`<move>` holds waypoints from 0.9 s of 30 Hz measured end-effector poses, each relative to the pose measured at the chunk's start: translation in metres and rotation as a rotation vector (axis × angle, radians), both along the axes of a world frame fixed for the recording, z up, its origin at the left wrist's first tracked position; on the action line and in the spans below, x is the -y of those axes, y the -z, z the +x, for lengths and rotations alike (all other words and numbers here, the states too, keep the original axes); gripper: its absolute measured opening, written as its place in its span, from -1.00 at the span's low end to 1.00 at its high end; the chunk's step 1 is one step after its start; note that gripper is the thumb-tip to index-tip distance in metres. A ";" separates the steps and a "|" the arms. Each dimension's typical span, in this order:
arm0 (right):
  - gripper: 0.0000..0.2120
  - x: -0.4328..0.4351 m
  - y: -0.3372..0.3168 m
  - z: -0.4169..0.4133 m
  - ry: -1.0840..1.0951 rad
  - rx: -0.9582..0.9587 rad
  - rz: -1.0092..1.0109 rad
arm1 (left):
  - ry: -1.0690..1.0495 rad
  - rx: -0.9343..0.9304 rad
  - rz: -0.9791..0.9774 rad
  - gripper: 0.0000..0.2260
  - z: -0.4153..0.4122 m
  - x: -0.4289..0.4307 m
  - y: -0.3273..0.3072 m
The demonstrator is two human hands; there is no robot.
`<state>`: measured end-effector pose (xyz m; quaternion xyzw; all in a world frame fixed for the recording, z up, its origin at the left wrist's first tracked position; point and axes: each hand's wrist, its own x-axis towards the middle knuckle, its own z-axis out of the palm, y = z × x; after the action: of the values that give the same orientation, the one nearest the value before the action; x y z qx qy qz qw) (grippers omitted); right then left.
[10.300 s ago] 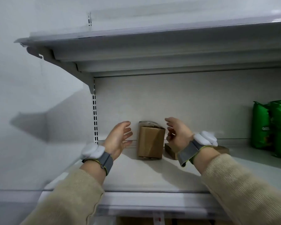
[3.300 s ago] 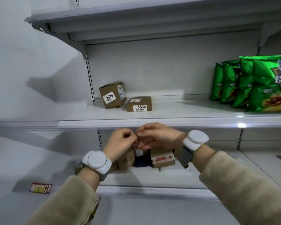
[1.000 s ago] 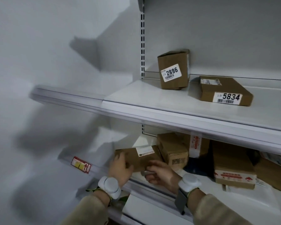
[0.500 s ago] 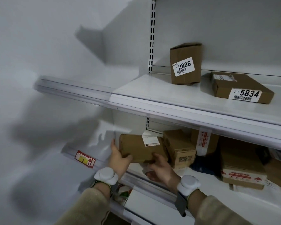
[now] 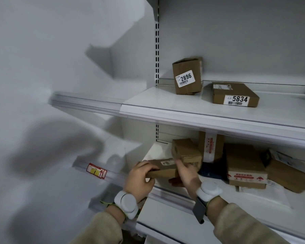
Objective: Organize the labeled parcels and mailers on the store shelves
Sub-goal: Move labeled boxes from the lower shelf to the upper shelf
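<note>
A flat brown cardboard parcel [image 5: 163, 169] with a small white label lies almost level at the left front of the lower shelf [image 5: 167, 194]. My left hand [image 5: 139, 180] grips its left end and my right hand [image 5: 187, 175] grips its right end. Behind it on the same shelf stand several more brown parcels, among them a small box [image 5: 187, 153] and a box with red print [image 5: 245, 166]. On the upper shelf [image 5: 183, 115] an upright box marked 2896 [image 5: 187, 76] stands beside a flat box marked 5834 [image 5: 234, 95].
A white wall fills the left side. A red and yellow sticker [image 5: 96, 170] sits on the lower rail at the left. A dark blue item [image 5: 211, 170] lies between the lower boxes, and white mailers [image 5: 264, 194] lie flat under the boxes at the right.
The parcel in both hands has tipped from standing on edge to lying nearly flat and has dropped lower. My view has shifted slightly right.
</note>
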<state>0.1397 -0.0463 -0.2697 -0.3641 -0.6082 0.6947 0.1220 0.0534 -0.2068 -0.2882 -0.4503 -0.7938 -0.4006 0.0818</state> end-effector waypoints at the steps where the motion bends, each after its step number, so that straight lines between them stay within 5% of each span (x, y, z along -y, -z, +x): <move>1: -0.71 -0.001 0.000 0.007 -0.011 -0.014 -0.017 | 0.013 0.007 -0.007 -0.69 0.004 0.001 -0.001; 4: -0.67 -0.003 0.003 0.026 -0.019 -0.056 -0.048 | 0.012 0.161 -0.122 -0.60 0.021 0.006 -0.002; 7: -0.45 -0.004 0.002 0.047 -0.042 -0.094 -0.021 | -0.026 0.570 -0.207 -0.48 0.043 0.010 -0.013; 12: -0.64 0.000 -0.012 0.087 -0.103 -0.157 -0.095 | -0.034 1.090 0.185 -0.35 0.070 0.006 -0.028; 20: -0.72 -0.007 -0.010 0.139 -0.064 -0.169 0.017 | -0.022 0.821 -0.082 -0.73 0.108 0.008 -0.026; 27: -0.67 0.002 -0.020 0.175 -0.105 -0.198 0.345 | -0.027 0.542 -0.022 -0.71 0.141 0.004 -0.033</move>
<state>0.3142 -0.0483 -0.2498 -0.2356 -0.7214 0.6179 0.2056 0.1947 -0.2108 -0.2548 -0.3169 -0.7969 -0.4967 -0.1335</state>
